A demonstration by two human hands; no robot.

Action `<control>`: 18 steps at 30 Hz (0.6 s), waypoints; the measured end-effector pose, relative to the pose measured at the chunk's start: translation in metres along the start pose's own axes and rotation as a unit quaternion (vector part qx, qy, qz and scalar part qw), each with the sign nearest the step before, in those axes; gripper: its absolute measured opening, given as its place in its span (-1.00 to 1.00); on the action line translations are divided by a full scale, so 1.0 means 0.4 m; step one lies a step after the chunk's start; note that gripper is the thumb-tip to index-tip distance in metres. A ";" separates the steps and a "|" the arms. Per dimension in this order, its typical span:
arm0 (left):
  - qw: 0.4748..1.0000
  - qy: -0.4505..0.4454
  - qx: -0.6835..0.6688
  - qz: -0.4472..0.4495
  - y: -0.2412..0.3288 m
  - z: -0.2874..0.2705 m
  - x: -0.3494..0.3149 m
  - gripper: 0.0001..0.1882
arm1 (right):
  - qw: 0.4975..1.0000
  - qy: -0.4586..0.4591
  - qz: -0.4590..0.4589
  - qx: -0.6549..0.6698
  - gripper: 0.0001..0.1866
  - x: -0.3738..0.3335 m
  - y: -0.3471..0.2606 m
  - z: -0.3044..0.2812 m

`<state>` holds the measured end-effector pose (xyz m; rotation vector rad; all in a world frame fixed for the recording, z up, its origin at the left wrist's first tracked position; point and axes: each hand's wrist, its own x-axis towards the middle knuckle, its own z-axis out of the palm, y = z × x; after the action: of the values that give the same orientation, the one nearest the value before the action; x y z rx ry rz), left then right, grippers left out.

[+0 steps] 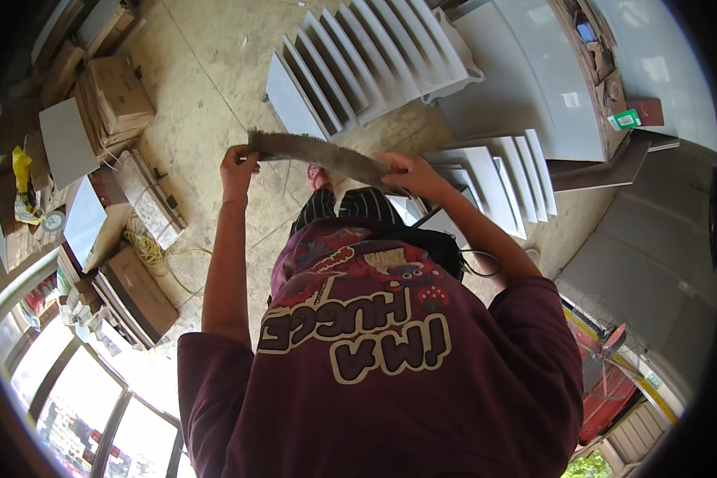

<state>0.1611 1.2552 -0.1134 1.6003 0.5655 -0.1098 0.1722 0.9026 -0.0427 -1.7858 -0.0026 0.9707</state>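
Observation:
A long, bowed grey-brown strip point(319, 149) with a rough, fuzzy upper edge spans the gap between my hands, held in front of my body above the floor. Its exact kind cannot be made out. My left hand point(237, 171) pinches the left end between thumb and fingers. At the other end, my right hand point(414, 174) is closed on the strip, thumb and fingers around its edge. Beyond it stands a row of upright grey-white panels point(366, 68) with narrow gaps. Closer to my right forearm, a smaller group of similar panels point(490, 179) leans together.
Cardboard boxes point(115, 92) are stacked on the left. Below them, a coiled yellow cord point(145, 243) trails over the concrete floor point(207, 72). A large pale sheet point(518, 72) lies at the far right. A fan point(613, 338) stands behind my right shoulder.

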 end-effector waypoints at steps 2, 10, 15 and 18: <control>1.000 -0.014 0.008 0.007 0.023 -0.005 0.043 -0.81 | 0.999 -0.026 -0.029 -0.012 -0.46 0.046 0.004 -0.030; 0.995 -0.022 0.098 0.023 0.067 0.015 0.186 -0.83 | 0.988 -0.028 -0.039 -0.150 -0.66 0.182 -0.014 -0.076; 0.993 -0.007 0.117 0.020 0.049 0.014 0.272 -0.81 | 0.989 -0.052 -0.022 -0.140 -0.70 0.298 -0.013 -0.009; 0.990 0.005 0.136 0.027 0.048 0.033 0.329 -0.81 | 0.985 -0.045 -0.037 -0.163 -0.70 0.353 0.001 0.016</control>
<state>0.2873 1.2805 -0.1500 1.8810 0.5307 -0.1420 0.2628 0.9683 -0.1292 -2.0210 -0.2986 1.0423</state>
